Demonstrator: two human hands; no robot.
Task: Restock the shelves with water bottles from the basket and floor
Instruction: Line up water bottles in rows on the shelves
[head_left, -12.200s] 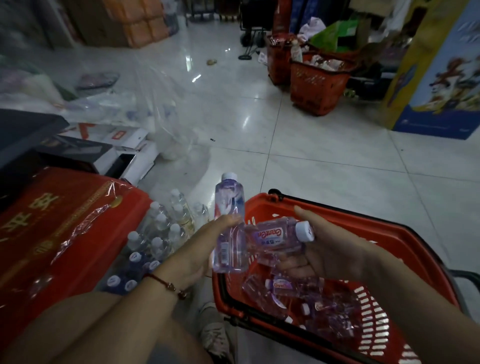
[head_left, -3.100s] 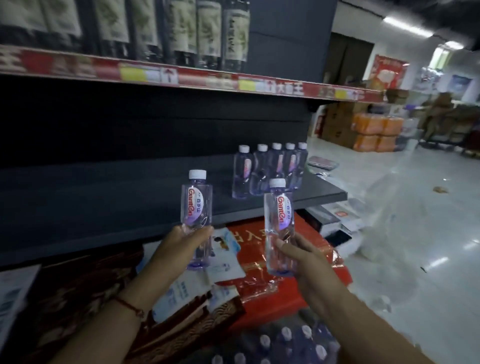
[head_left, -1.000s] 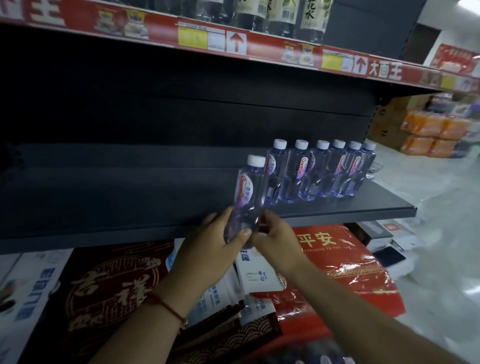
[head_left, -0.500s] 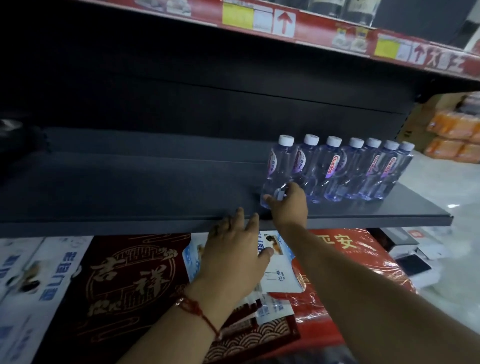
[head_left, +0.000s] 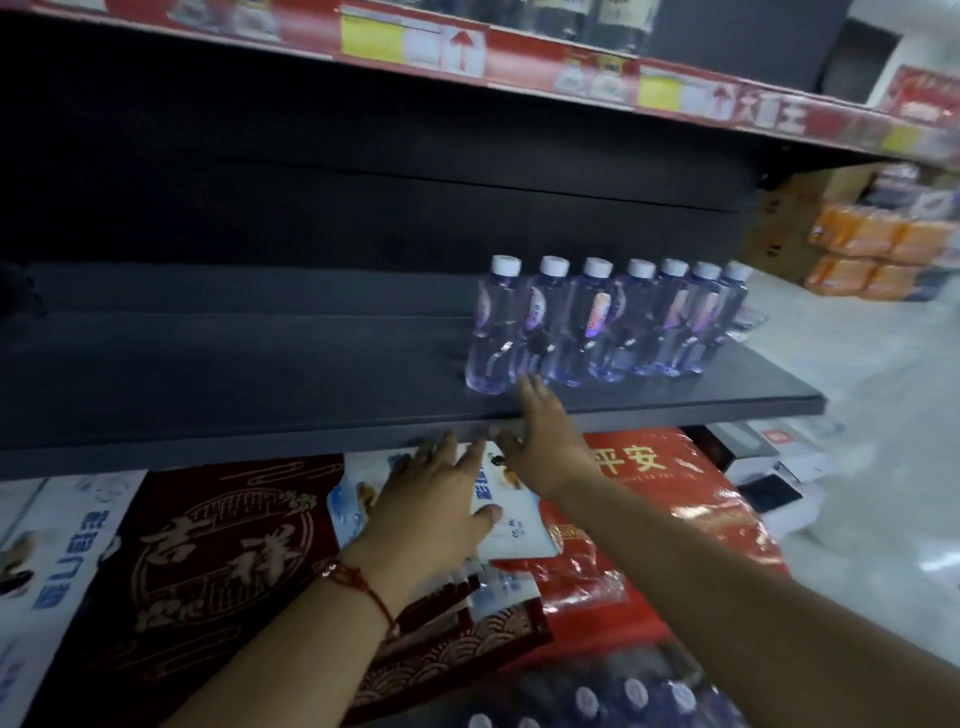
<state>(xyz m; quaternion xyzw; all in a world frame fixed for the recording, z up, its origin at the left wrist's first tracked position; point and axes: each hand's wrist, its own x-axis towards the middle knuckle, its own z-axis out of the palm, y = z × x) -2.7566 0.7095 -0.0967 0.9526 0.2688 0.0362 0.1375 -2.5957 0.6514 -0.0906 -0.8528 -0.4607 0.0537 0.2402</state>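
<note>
A row of several clear water bottles (head_left: 597, 327) with white caps stands upright on the right part of the dark shelf (head_left: 234, 374). My right hand (head_left: 545, 441) reaches over the shelf's front edge with straight fingers, its tips just short of the leftmost bottle (head_left: 491, 332), and holds nothing. Just below the shelf edge my left hand (head_left: 431, 504) is spread open and empty. More capped bottles (head_left: 613, 696) show at the bottom of the view, on the floor. The basket is out of sight.
The shelf's left and middle parts hold nothing. An upper shelf with red price strips (head_left: 519, 57) carries dark bottles. Below are red gift boxes (head_left: 660, 514), a maroon box (head_left: 218, 561) and white cartons (head_left: 57, 551). Orange packs (head_left: 872, 254) sit far right on the tiled floor.
My right hand has let go of the leftmost bottle and drawn back toward the shelf edge. My left hand has dropped slightly below the edge. The view has shifted a little.
</note>
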